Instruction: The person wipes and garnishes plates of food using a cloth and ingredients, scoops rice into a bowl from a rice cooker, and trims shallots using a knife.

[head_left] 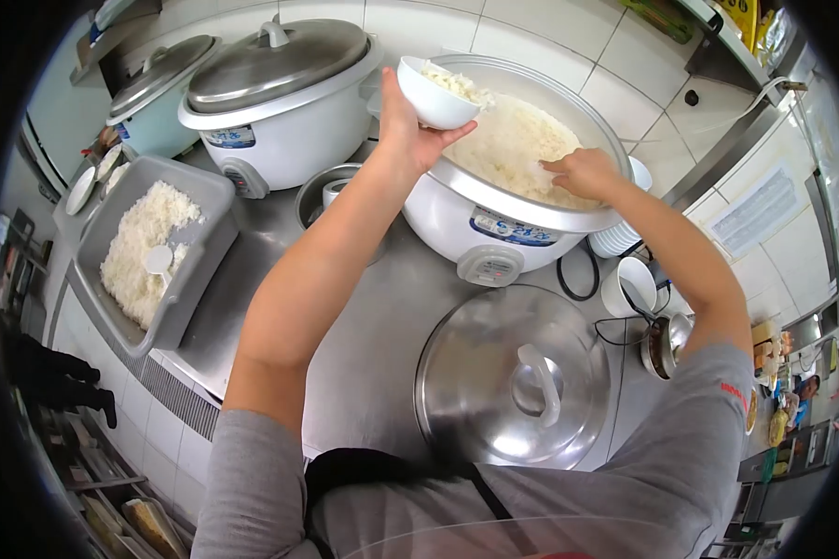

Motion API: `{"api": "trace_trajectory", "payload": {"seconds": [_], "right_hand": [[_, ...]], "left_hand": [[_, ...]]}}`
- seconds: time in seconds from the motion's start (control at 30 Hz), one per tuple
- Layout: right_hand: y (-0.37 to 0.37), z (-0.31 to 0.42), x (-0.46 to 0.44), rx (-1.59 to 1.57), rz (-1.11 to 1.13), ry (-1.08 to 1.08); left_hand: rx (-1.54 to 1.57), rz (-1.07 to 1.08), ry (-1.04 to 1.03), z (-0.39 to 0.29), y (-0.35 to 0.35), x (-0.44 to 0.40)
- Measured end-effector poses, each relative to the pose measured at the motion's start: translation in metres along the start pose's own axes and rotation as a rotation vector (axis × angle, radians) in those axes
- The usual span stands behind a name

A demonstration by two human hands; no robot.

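Note:
A white bowl with rice in it is tilted to the right in my left hand, over the left rim of an open rice cooker. Cooked rice fills much of the cooker. My right hand is at the right side of the rice, its fingers bent and pointing left. Whether those fingers grip anything is too small to tell. The cooker's metal lid lies on the steel counter in front, handle up.
Two lidded cookers stand at the back left. A grey tub holds rice and a white scoop. Stacked white bowls, a white container and a cable are on the right.

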State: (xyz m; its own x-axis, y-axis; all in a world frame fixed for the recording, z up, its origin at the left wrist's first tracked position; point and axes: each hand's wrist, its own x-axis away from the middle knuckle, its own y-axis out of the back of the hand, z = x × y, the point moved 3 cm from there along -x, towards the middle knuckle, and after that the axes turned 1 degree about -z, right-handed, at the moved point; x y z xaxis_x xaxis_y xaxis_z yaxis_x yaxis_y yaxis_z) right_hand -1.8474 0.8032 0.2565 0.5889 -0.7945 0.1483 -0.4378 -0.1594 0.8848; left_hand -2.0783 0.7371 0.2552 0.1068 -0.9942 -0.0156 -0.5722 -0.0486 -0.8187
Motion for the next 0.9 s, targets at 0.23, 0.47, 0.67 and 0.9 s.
{"api": "trace_trajectory", "payload": {"seconds": [0.23,0.47,0.67,0.9], "right_hand": [[0.036,0.013,0.026,-0.197,0.006,0.077],[0.014,0.033,0.008,-0.62,0.062,0.121],[0.014,0.037,0.0,-1.11,0.22,-0.117],[0.051,-0.017,0.005,-1.228,-0.122,-0.257]], "left_hand": [[0.051,0.028,-0.075,-0.014,0.005,0.004],[0.122,0.011,-0.104,-0.03,0.009,0.013],[0.096,-0.039,-0.113,-0.036,0.017,0.013],[0.045,-0.047,0.076,-0.009,0.009,-0.007]]}}
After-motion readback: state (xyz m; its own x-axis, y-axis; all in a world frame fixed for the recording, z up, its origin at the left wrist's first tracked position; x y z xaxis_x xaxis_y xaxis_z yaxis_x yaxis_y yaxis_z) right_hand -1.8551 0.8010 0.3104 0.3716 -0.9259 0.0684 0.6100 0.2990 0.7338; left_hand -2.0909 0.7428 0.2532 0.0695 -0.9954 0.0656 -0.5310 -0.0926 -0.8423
